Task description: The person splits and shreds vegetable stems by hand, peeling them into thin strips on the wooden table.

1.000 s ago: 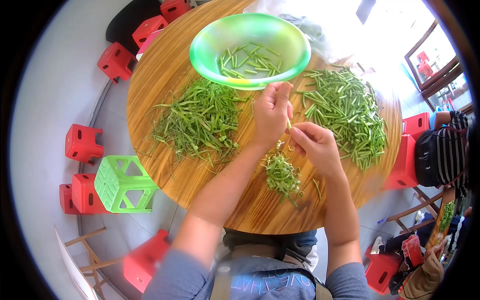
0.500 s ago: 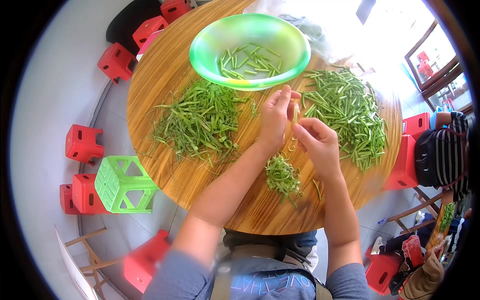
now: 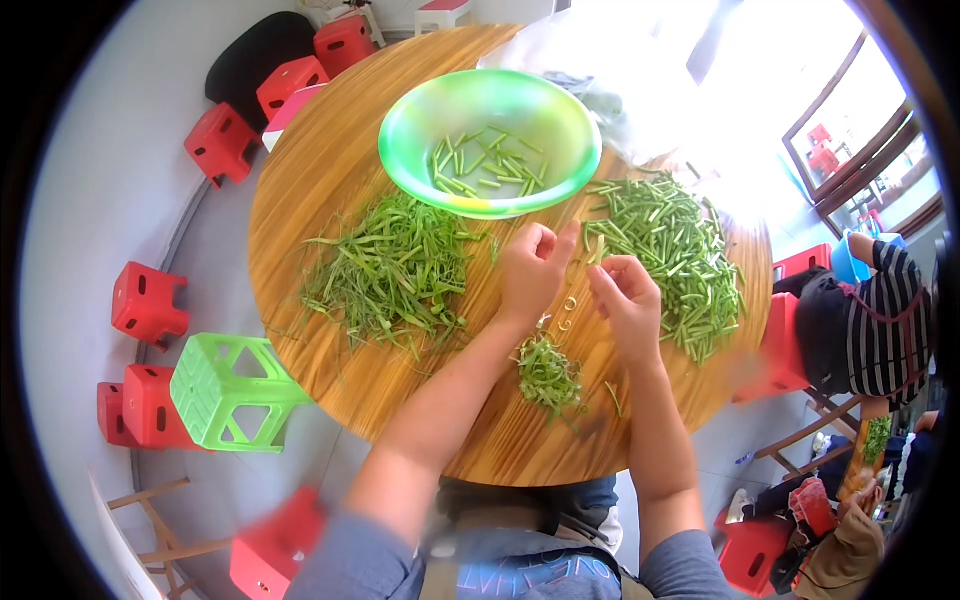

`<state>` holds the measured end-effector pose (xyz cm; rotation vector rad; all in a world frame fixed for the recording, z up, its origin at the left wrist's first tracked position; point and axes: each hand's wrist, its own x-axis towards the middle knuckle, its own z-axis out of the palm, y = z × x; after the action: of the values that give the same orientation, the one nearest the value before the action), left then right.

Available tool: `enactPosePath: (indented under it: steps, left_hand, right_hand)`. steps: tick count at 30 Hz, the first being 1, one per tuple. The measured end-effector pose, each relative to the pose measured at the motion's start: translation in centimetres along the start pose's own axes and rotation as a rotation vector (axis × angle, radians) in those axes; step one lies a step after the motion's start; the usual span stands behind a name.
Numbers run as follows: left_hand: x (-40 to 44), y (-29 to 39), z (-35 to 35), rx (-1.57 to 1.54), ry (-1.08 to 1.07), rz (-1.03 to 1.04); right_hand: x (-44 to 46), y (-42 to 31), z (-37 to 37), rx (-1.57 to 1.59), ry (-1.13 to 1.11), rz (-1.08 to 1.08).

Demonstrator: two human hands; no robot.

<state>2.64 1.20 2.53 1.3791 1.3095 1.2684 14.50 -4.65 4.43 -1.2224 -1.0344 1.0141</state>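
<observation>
My right hand (image 3: 628, 300) has thumb and fingers pinched at the lower end of a short pale-green stem piece (image 3: 597, 249). Just left of it, my left hand (image 3: 535, 272) is closed with its fingers curled; I cannot make out what is in it. Below the hands lies a small heap of pale curled peelings (image 3: 548, 373), with a few thin rings near it. Cut green stems (image 3: 675, 260) form a large pile on the right. Long green leafy strips (image 3: 395, 265) are heaped on the left. A green-and-yellow basin (image 3: 490, 207) holds several cut stems.
All this stands on a round wooden table (image 3: 320, 160). A clear plastic bag (image 3: 640, 110) lies at its far side. Red stools (image 3: 150, 305) and a green stool (image 3: 215, 395) stand left. At the right is a person in a striped top (image 3: 885, 325).
The view has shifted, so the table and basin sit lower in the picture. My hands have drawn slightly apart, and the stem piece stays by my right fingertips.
</observation>
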Motion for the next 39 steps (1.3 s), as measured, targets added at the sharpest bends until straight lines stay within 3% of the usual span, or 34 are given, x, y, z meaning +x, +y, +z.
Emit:
enactPosePath:
  steps: [3, 6, 11, 14, 18, 24, 32, 36, 39]
  left_hand:
    - [0.0, -0.1, 0.0, 0.038, 0.064, 0.067]
    - [0.0, 0.8, -0.6, -0.034, 0.000, -0.109]
    - [-0.5, 2.2, -1.1, -0.030, -0.004, -0.125]
    - [-0.2, 1.5, -1.1, -0.101, -0.013, -0.134]
    - [-0.3, 2.1, -1.2, -0.090, 0.004, -0.137]
    - [-0.3, 1.0, -0.4, -0.101, -0.005, -0.021]
    - [-0.3, -0.4, 0.1, -0.097, -0.013, 0.025]
    - [-0.6, 0.3, 0.1, -0.123, -0.021, 0.071]
    - [-0.7, 0.3, 0.0, -0.095, -0.042, 0.027]
  right_hand:
    - [0.1, -0.8, 0.5, -0.043, 0.061, -0.036]
    - [1.7, -2.6, 1.3, -0.146, 0.047, -0.082]
    - [6.1, -6.3, 3.9, -0.415, 0.040, -0.253]
    - [6.5, -6.1, 4.5, -0.200, 0.132, -0.347]
    - [4.7, -3.1, 1.4, -0.425, 0.124, -0.260]
    - [5.4, 0.0, -7.2, -0.943, 0.355, -0.279]
    - [7.6, 0.4, -7.7, -1.407, 0.268, -0.034]
    - [8.2, -0.1, -7.2, -1.467, 0.252, 0.058]
    - [7.4, -0.2, -8.1, -1.232, 0.317, -0.075]
